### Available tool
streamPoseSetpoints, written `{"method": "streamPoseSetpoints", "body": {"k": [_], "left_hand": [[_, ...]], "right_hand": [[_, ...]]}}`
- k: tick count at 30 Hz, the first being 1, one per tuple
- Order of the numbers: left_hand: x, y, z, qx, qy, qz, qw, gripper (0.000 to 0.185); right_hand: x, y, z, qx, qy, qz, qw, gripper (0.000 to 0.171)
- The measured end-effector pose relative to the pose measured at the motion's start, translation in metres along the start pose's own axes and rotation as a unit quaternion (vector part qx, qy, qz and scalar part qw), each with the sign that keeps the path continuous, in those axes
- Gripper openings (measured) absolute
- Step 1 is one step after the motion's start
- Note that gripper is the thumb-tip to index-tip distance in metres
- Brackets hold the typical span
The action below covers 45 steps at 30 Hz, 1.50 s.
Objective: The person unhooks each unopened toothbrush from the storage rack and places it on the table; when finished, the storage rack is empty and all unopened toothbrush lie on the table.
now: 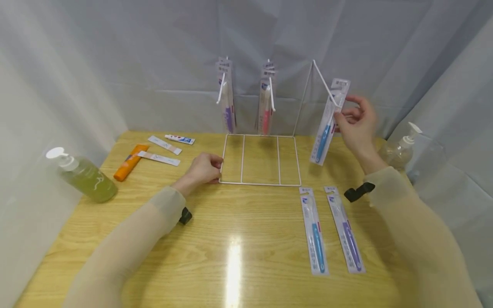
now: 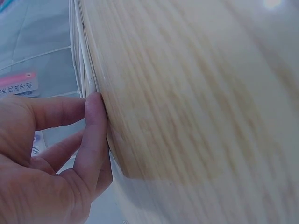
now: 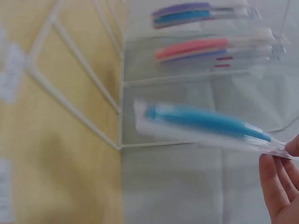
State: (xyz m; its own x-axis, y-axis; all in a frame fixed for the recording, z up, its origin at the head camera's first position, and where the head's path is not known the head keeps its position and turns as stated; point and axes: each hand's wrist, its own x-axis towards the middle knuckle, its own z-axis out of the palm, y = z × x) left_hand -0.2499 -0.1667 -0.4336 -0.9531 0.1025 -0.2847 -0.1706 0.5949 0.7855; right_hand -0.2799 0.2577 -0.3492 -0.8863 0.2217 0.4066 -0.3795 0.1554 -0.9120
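A white wire display rack (image 1: 259, 184) stands toward the back of the table, with three hooks rising behind its base. At the base's left side my left hand (image 1: 204, 168) pinches the wire between thumb and fingers; the left wrist view shows the fingertips at the table edge. My right hand (image 1: 356, 124) pinches a packaged blue toothbrush (image 1: 325, 134) by its upper side, and the pack's top overlaps the tip of the right hook (image 1: 325, 83). Purple-handled toothbrush packs (image 1: 229, 115) hang on the left hook, pink-handled ones (image 1: 265, 117) on the middle hook.
Two more packs, a blue toothbrush (image 1: 316, 239) and a purple one (image 1: 350, 239), lie front right. At left are a green pump bottle (image 1: 90, 179), an orange tube (image 1: 130, 163), two slim sachets (image 1: 158, 158) and a small toothpaste tube (image 1: 180, 139). A clear pump bottle (image 1: 400, 149) stands right.
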Motion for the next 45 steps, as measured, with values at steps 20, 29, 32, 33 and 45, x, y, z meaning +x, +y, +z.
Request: {"method": "streamPoseSetpoints", "body": {"k": [20,29,32,33,45], "left_hand": [[-0.003,0.003,0.002,-0.007,0.000,-0.002,1.0000,0.065],[-0.006,0.004,0.002,-0.005,-0.004,0.002,1.0000,0.066],[-0.006,0.004,0.002,-0.004,-0.005,0.003,1.0000,0.066],[-0.006,0.004,0.002,-0.003,-0.005,0.003,1.0000,0.066],[-0.005,0.003,0.003,-0.003,-0.003,0.003,1.0000,0.066]], "right_hand": [[-0.129,0.002,0.002,-0.109,-0.250,0.153,0.950,0.046],[-0.160,0.009,0.019,-0.112,-0.341,0.211,0.909,0.047],[-0.166,0.011,0.023,-0.113,-0.360,0.207,0.903,0.046],[-0.168,0.012,0.024,-0.114,-0.364,0.206,0.901,0.046],[-0.175,0.014,0.037,-0.145,-0.376,0.232,0.886,0.049]]}}
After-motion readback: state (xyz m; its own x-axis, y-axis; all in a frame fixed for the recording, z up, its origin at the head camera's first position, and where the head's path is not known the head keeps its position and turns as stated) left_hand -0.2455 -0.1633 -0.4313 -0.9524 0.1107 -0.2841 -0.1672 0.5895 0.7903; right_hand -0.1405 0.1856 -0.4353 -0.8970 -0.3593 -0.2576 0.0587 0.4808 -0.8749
